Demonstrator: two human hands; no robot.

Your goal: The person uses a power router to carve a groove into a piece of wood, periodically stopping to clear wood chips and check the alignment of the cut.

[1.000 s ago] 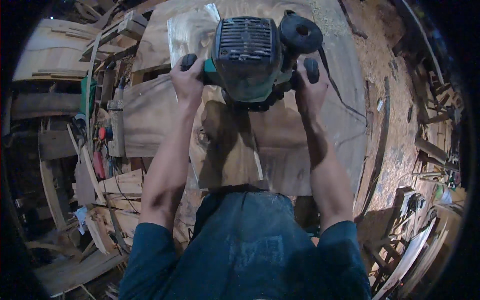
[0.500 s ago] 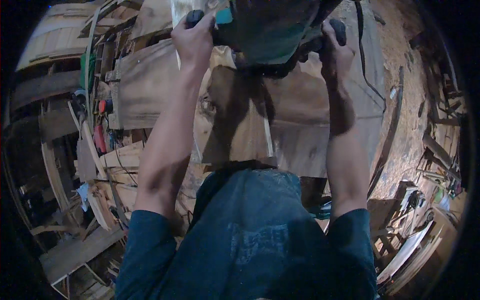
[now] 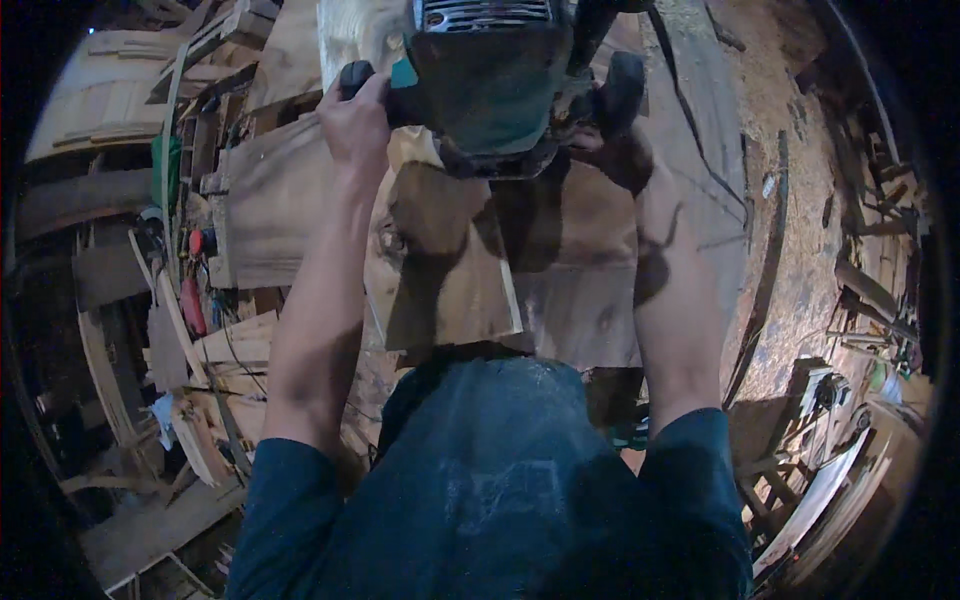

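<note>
A dark green router (image 3: 488, 88) with a vented top and black side handles stands over the wooden boards in front of me. My left hand (image 3: 356, 125) is wrapped round its left handle. At the right handle, my right hand (image 3: 632, 168) lies in deep shadow, closed against the lower part of the handle; its fingertips are partly hidden. A lighter board (image 3: 455, 275) with a knot lies below the router, its near end close to my body. The router's bit and its contact with the wood are hidden from me.
A wide wooden slab (image 3: 270, 200) extends to the left. The black cable (image 3: 690, 110) runs down on the right. Sawdust covers the floor (image 3: 795, 250) there. Scrap wood (image 3: 235, 345) and a red-handled tool (image 3: 193, 305) lie at the left, more offcuts (image 3: 830, 510) at the lower right.
The router and both hands have come nearer to me and a little left, showing its vented top. My right hand now sits lower against its handle.
</note>
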